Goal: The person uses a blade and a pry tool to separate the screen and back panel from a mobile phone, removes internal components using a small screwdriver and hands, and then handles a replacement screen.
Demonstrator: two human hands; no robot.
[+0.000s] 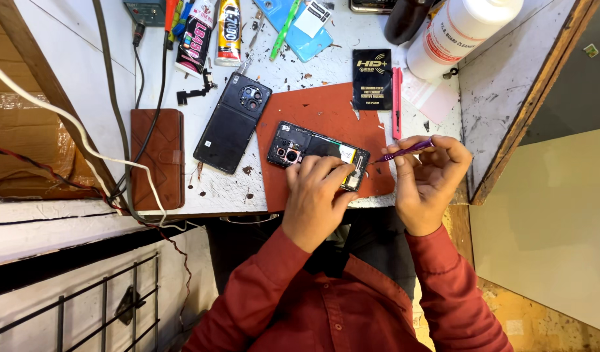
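An opened black phone (306,151) with its insides showing lies on a red work mat (326,114). My left hand (316,195) presses down on the phone's right half, fingers curled over it. My right hand (429,179) hovers just right of the mat and grips a thin purple tool (404,152), whose tip points left toward the phone's right end. The phone's removed black back cover (233,122) rests to the left of the mat.
A brown wallet case (158,158) lies far left beside cables (117,111). Glue tubes (212,32), a blue case (293,26), a black packet (372,79), a pink knife (396,101) and a white bottle (460,32) sit at the back. The wooden bench edge (528,111) runs on the right.
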